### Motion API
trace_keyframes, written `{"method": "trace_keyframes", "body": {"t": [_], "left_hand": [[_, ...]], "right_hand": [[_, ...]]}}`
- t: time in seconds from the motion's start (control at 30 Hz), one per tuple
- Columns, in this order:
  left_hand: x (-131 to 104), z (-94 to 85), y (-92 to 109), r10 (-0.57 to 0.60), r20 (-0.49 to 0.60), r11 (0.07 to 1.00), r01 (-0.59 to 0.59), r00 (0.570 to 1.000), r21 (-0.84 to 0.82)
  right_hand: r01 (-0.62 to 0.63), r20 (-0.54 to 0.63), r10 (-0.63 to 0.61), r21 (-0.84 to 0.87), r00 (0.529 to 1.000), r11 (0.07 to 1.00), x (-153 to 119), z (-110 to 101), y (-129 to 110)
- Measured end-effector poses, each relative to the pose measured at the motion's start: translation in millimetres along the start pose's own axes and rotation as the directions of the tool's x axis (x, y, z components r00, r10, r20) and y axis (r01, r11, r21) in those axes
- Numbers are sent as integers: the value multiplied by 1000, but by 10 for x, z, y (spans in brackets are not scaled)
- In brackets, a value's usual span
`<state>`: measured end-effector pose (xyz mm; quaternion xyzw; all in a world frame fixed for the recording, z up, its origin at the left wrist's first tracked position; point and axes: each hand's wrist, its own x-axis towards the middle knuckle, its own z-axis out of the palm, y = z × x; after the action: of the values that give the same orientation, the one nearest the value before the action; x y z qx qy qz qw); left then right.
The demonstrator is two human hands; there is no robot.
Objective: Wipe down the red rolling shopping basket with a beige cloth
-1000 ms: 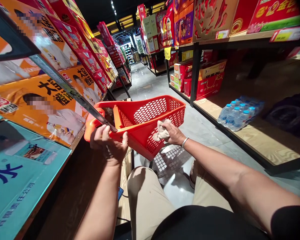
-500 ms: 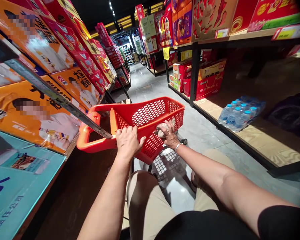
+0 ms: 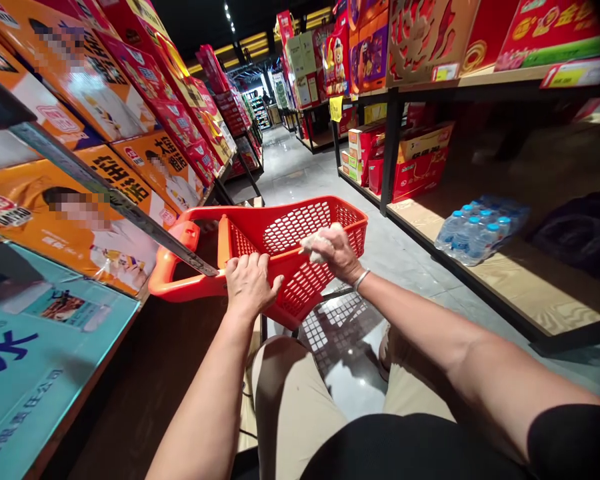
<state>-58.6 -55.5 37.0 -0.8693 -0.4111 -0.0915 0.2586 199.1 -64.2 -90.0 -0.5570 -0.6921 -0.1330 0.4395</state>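
Observation:
An orange-red plastic shopping cart basket with lattice sides stands in front of my knees. My left hand is closed over its near rim, the fingers on top and the thumb sticking out to the right. Bunched in my right hand is a pale, crumpled cloth, which lies against the near rim further along. The part of the cloth under the palm is hidden. The cart's looped handle extends to the left.
A flat metal bar slants across the left foreground. Orange cartons and a turquoise carton line the left. On the right, a low wooden shelf holds shrink-wrapped water bottles. A tiled aisle runs ahead.
My right hand has moved up and slightly left with the cloth, from the lattice side to the rim. My left hand and the cart have shifted slightly left in view.

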Motion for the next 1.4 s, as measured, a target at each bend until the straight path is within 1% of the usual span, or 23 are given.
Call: {"method": "trace_keyframes", "body": {"t": [0.1,0.13,0.17,0.2,0.3,0.37,0.4,0.47,0.57,0.6,0.67,0.73,0.77,0.83,0.9,0.97,1.07,1.13,1.17,1.2,1.27,1.33,1.4], "left_hand": [[-18,10,-16,1,-9,1000,-1,1000,0],[-21,12,-19,3,-13,1000,-3,1000,-1],[-23,15,-19,6,-17,1000,-6,1000,-2],[-25,17,-18,6,-22,1000,-6,1000,-1],[-32,25,-14,2,-31,1000,-1,1000,12],[-42,33,-18,3,-36,1000,-3,999,22],[-48,38,-22,6,-38,1000,-5,999,22],[-61,51,-32,10,-45,1000,-9,999,17],[-75,69,-43,15,-58,1000,-15,998,6],[-77,73,-45,16,-61,1000,-16,998,5],[-77,75,-47,10,-62,1000,-10,998,2],[-66,70,-47,-7,-51,1000,7,999,-14],[-56,66,-46,-13,-41,999,12,999,-29],[-24,60,-39,-16,-19,998,14,1000,-65],[21,65,-22,-28,-5,996,27,1000,-79],[65,87,4,-66,5,995,66,998,-70],[85,145,49,-114,25,991,115,993,-65],[57,181,70,-122,8,990,123,992,-75],[35,193,74,-124,-13,989,123,992,-80],[10,199,74,-125,-37,989,121,991,-86],[-33,193,66,-119,-65,988,112,991,-104],[-57,170,57,-114,-64,986,105,991,-129],[-59,150,53,-107,-60,984,97,992,-152]], "right_hand": [[-183,-37,182,-12,983,983,264,-205,39],[-220,-20,219,-2,975,976,308,-225,-9],[-225,13,225,11,974,974,338,-223,-88],[-199,52,197,30,979,980,359,-205,-190],[-24,150,6,114,989,993,428,-117,-493],[77,188,-103,144,977,987,488,-102,-539],[110,209,-137,137,968,984,513,-121,-489],[144,258,-163,94,952,985,539,-213,-251],[103,322,-99,6,941,995,507,-454,314],[59,341,-43,-37,939,998,487,-546,509],[-75,367,128,-154,922,985,449,-712,834],[-202,370,289,-256,883,945,434,-814,1014],[-239,367,336,-285,868,928,439,-831,1039],[-247,370,349,-294,861,923,476,-798,961],[-198,381,288,-260,878,945,540,-703,743],[-121,408,188,-183,894,976,614,-590,435],[24,434,-27,12,900,1000,705,-445,-50],[108,423,-151,124,893,986,742,-385,-277],[139,419,-193,155,887,978,753,-372,-332],[161,422,-221,172,879,972,759,-371,-340],[174,455,-234,170,859,970,759,-416,-209],[144,517,-178,106,837,984,746,-519,89],[72,578,-42,-30,815,997,725,-657,459]]}}
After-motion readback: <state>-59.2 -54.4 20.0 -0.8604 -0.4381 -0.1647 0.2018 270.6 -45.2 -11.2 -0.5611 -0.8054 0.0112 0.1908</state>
